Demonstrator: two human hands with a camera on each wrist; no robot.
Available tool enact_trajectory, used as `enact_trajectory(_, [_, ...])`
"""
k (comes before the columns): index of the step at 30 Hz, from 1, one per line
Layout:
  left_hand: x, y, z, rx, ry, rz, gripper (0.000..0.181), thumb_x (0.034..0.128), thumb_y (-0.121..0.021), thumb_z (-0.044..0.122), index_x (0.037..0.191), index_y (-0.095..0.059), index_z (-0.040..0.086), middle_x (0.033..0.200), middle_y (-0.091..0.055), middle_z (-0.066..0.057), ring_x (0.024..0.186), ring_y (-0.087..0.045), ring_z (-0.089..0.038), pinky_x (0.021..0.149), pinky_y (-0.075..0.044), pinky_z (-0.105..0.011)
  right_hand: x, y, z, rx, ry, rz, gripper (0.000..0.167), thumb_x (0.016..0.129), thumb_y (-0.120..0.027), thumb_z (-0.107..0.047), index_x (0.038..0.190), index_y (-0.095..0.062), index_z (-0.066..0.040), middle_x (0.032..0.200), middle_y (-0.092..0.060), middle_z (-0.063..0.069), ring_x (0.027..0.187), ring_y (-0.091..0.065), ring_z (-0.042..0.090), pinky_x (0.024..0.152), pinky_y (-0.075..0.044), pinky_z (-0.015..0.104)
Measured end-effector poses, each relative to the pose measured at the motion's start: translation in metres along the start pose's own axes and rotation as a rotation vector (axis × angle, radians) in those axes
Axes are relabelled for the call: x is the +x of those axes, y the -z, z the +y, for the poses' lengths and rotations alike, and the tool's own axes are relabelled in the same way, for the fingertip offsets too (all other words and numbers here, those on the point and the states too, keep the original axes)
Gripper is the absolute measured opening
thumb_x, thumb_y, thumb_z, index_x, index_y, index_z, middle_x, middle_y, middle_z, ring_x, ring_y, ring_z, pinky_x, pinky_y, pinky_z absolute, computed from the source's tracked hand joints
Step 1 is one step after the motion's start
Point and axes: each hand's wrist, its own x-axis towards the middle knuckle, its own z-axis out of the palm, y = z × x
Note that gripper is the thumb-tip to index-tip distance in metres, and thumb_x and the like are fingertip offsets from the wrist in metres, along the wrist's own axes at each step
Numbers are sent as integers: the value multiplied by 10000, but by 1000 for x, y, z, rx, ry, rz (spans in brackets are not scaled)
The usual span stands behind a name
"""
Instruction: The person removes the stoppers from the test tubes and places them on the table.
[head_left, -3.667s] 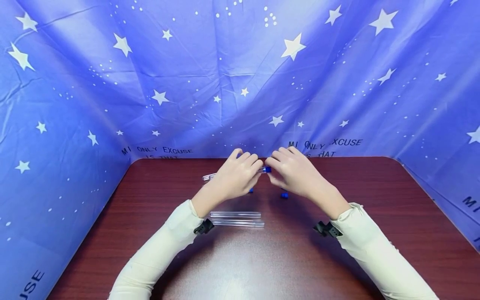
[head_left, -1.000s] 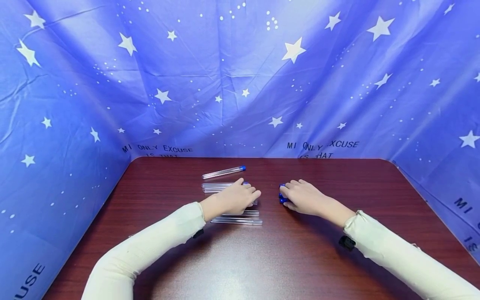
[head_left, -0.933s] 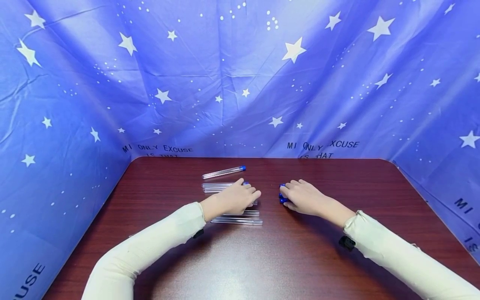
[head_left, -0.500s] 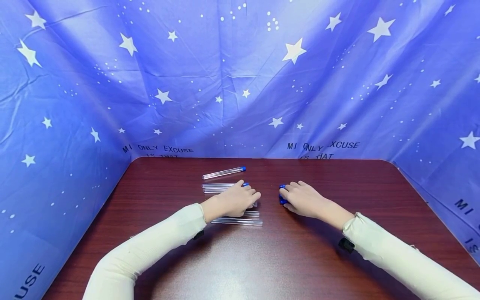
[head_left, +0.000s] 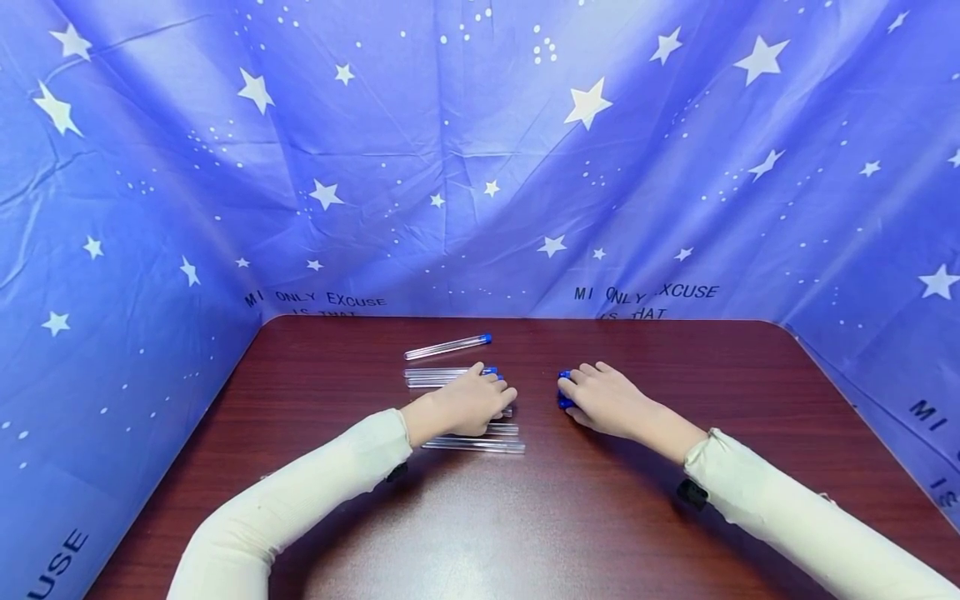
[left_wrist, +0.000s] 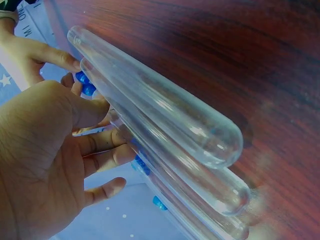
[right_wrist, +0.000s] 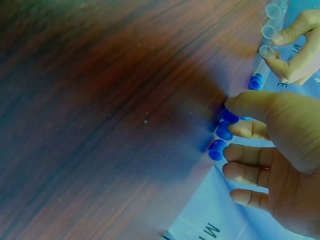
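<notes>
In the head view my left hand [head_left: 461, 404] is low over a row of clear test tubes [head_left: 476, 447]. Its thumb and index finger pinch an uncapped tube near the mouth [right_wrist: 266, 52], as the right wrist view shows. My right hand [head_left: 611, 400] is at a small group of blue caps [right_wrist: 216, 150] to the right. Thumb and index finger have one blue cap [right_wrist: 229, 115] between them, on the table. Two more uncapped tubes lie nearest my body; their rounded ends [left_wrist: 220, 145] point left. Fingers hide part of the tubes and caps.
At the back lies a slanted test tube with a blue cap [head_left: 446, 347]. More capped tubes [head_left: 431, 377] lie between it and my left hand. The dark red wooden table [head_left: 525, 525] ends at a blue star-patterned curtain [head_left: 480, 167].
Earlier, both hands were raised together at a blue-capped tube; now they are lower and apart, left at the tubes, right at the caps. Over the last second they have barely moved.
</notes>
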Motion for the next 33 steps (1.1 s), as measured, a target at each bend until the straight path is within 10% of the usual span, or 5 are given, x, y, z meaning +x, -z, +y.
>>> enact_trajectory(33, [0, 4, -5, -9, -3, 5, 313, 1014, -539, 387, 1241, -610, 184, 1179, -700, 5, 1185, -648, -214, 1069, -455, -466, 2, 2, 0, -19, 8, 27, 366, 773, -849, -304, 927, -580, -109, 835, -615, 42, 779, -580, 235, 675, -435, 374])
